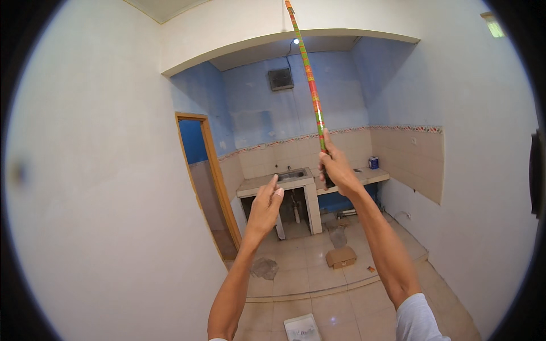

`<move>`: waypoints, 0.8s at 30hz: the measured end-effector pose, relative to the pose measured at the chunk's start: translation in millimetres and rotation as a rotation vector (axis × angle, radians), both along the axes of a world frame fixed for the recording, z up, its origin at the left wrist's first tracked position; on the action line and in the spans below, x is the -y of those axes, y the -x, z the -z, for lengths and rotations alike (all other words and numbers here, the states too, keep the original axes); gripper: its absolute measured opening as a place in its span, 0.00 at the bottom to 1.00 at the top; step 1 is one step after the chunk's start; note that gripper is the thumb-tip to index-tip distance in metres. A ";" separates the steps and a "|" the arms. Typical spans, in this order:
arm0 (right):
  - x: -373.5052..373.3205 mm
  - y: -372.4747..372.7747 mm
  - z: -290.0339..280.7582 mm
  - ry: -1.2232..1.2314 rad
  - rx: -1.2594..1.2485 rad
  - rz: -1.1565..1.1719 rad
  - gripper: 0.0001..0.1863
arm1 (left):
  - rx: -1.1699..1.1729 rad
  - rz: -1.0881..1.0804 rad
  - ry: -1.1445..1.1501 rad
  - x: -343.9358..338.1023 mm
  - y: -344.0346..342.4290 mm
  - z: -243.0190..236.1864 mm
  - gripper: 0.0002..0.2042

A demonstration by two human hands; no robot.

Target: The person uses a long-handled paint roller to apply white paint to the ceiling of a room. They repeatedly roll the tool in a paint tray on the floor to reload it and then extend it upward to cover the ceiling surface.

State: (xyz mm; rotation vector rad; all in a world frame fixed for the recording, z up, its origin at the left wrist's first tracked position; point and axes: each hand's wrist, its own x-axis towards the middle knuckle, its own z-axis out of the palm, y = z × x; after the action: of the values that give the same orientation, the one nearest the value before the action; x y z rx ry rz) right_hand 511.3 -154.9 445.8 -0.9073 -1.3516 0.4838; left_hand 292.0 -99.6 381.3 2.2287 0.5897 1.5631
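Note:
My right hand (338, 169) is closed round the lower part of a long thin pole (312, 85), its index finger laid along it. Red, green and yellow bands cover the pole, and a black end shows below my fist. It rises, leaning slightly left, to the top of the picture; whether anything is fixed up there cannot be seen. Lower and to the left, my left hand (266, 210) is raised with nothing in it. Its index finger points up, the thumb stands apart, and the other fingers are partly hidden. It does not touch the pole.
Ahead is a tiled counter (267, 184) with a steel sink (292, 175); a blue container (373, 162) stands on its right part. A cardboard box (341, 257) and plastic sheet (264, 268) lie on the floor, a white packet (302, 328) nearer. A lit bulb (296, 41) hangs near the pole.

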 end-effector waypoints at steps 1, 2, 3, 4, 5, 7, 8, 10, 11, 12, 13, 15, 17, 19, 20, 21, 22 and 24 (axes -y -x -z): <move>10.2 -10.7 6.6 0.019 0.025 0.057 0.39 | -0.019 0.019 0.004 -4.2 -10.4 6.1 0.26; 19.7 -20.0 14.3 0.037 0.049 0.107 0.38 | -0.038 0.031 0.007 -3.1 -18.9 9.6 0.26; 22.0 -29.1 28.0 0.028 0.074 0.133 0.37 | -0.078 0.009 0.001 5.6 -25.5 9.7 0.26; 24.0 -38.7 47.2 0.019 0.100 0.160 0.37 | -0.098 0.023 -0.014 2.3 -37.3 15.7 0.26; 27.8 -45.4 65.2 0.004 0.131 0.181 0.37 | -0.113 0.031 -0.035 -3.6 -48.3 21.8 0.26; 34.2 -60.7 108.6 -0.044 0.220 0.276 0.36 | -0.136 0.069 -0.037 -13.0 -73.3 34.2 0.27; 40.8 -60.6 128.0 -0.018 0.219 0.292 0.37 | -0.144 0.090 -0.020 -17.0 -86.1 41.2 0.27; 58.1 -76.3 176.3 -0.015 0.271 0.391 0.37 | -0.154 0.171 0.030 -15.4 -125.3 54.2 0.28; 64.1 -88.0 203.6 -0.043 0.325 0.460 0.37 | -0.157 0.215 0.061 -10.8 -146.3 60.8 0.29; 72.9 -91.1 226.6 -0.015 0.302 0.467 0.37 | -0.159 0.248 0.099 -9.5 -162.9 67.6 0.29; 81.9 -93.1 248.1 0.015 0.292 0.482 0.37 | -0.175 0.292 0.152 -7.4 -178.8 71.9 0.31; 96.2 -94.9 289.4 0.074 0.286 0.510 0.38 | -0.206 0.371 0.265 -2.7 -203.8 81.3 0.33; 111.0 -94.5 322.1 0.113 0.292 0.544 0.38 | -0.187 0.411 0.365 13.1 -228.3 84.0 0.34; 128.2 -89.5 342.8 0.114 0.300 0.557 0.39 | -0.236 0.373 0.434 17.8 -246.5 83.6 0.35; 136.0 -85.8 347.8 0.153 0.288 0.552 0.38 | -0.158 0.421 0.457 13.0 -253.0 89.2 0.34; 145.7 -80.0 350.5 0.191 0.276 0.549 0.38 | -0.079 0.472 0.476 9.8 -256.7 94.4 0.33; 152.0 -75.4 354.5 0.228 0.265 0.545 0.37 | 0.001 0.522 0.494 6.0 -259.1 99.5 0.32; 160.0 -77.3 370.3 0.189 0.247 0.553 0.36 | 0.071 0.597 0.541 8.0 -270.0 99.3 0.30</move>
State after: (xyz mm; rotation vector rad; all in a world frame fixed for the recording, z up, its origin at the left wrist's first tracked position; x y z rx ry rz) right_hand 588.6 -314.8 75.5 -1.4769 -1.2155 0.0709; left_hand 562.0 -107.6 282.0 1.7104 0.2423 1.0201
